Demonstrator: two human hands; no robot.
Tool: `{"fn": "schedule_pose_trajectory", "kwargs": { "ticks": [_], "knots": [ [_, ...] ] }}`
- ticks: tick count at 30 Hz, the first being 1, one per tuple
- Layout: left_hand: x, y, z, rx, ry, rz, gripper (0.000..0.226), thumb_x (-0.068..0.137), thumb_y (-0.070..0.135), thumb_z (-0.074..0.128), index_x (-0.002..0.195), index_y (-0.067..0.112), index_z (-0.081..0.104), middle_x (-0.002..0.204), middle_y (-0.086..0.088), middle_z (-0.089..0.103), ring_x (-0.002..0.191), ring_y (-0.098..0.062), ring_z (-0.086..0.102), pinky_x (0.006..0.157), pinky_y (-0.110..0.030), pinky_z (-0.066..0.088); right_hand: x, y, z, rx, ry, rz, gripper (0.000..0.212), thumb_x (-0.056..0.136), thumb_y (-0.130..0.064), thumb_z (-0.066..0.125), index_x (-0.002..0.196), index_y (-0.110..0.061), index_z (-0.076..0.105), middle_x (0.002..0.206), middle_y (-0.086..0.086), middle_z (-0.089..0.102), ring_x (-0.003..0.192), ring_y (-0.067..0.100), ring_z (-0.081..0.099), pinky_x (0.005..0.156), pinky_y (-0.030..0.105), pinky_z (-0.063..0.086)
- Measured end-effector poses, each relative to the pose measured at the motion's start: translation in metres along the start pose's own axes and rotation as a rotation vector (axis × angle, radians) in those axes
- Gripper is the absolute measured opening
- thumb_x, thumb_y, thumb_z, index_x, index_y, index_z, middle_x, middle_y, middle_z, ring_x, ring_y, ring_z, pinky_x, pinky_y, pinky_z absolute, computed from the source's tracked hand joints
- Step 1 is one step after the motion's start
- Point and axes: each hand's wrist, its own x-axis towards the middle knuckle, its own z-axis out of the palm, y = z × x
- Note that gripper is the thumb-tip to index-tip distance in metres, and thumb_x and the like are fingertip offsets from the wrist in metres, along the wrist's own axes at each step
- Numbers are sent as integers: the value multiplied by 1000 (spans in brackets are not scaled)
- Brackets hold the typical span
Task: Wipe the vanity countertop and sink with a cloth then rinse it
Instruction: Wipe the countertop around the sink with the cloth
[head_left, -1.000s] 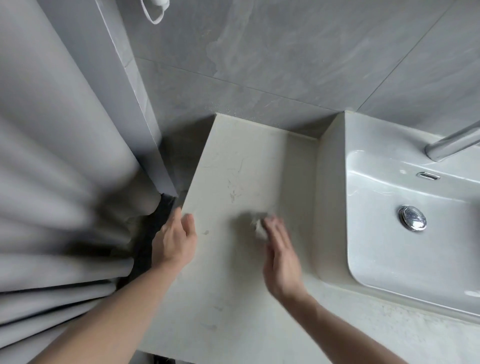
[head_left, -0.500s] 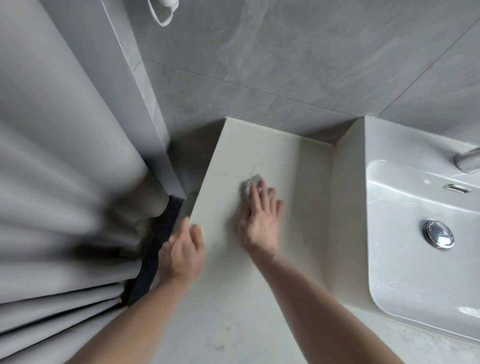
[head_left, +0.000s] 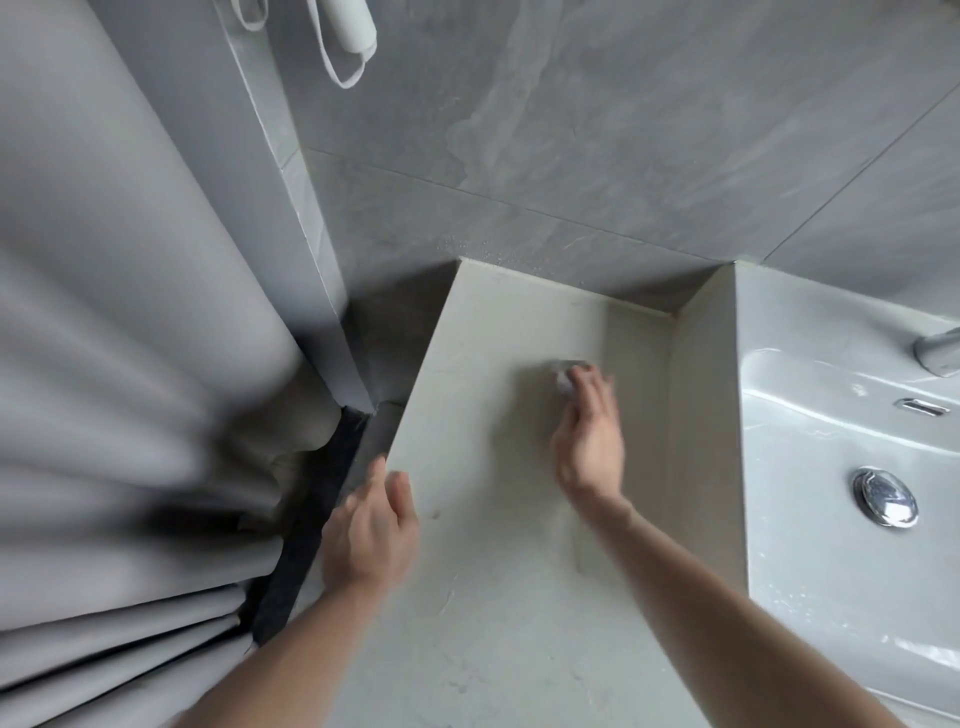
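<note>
The beige vanity countertop (head_left: 493, 338) runs from the grey tiled wall toward me. My right hand (head_left: 589, 436) lies flat on it with straight fingers, pressing a small whitish cloth (head_left: 563, 375); only a bit of cloth shows past the fingertips. My left hand (head_left: 371, 530) rests on the counter's left edge, fingers loosely over it, holding nothing. The white sink (head_left: 831, 545) sits to the right, with a chrome drain plug (head_left: 884, 497) in its basin.
A grey shower curtain (head_left: 119, 389) hangs in folds close on the left, beside a tiled wall corner (head_left: 306, 234). A chrome faucet (head_left: 937, 353) juts in at the right edge. A white looped cord (head_left: 345, 52) hangs on the wall above.
My right hand has slid the cloth to the right across the back of the counter, toward the sink's side. My left hand stays at the counter's left edge.
</note>
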Motion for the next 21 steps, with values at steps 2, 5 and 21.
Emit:
{"fn": "schedule_pose_trajectory", "kwargs": {
  "ticks": [2,5,21],
  "knots": [
    [0,0,-1,-3,-2,1,47,104,43,28,140,21,46,118,-9,72,103,-38,66,81,-42,49,18,22,-14,-87,18,125,47,101,-4,42,146,-13,52,162,11,40,152,35,27,126,42,17],
    [0,1,-2,-6,-8,8,45,103,44,26,139,23,46,117,-7,73,101,-37,67,79,-42,50,26,39,-16,-227,-77,259,55,104,-19,40,159,-18,33,170,5,23,156,37,14,126,41,8],
    [1,3,-5,17,-45,-23,52,102,50,18,144,29,41,130,-4,67,110,-35,65,84,-41,49,-5,-102,104,-84,-367,-349,48,97,-10,46,144,-18,55,163,7,40,155,30,25,129,42,10]
  ]
}}
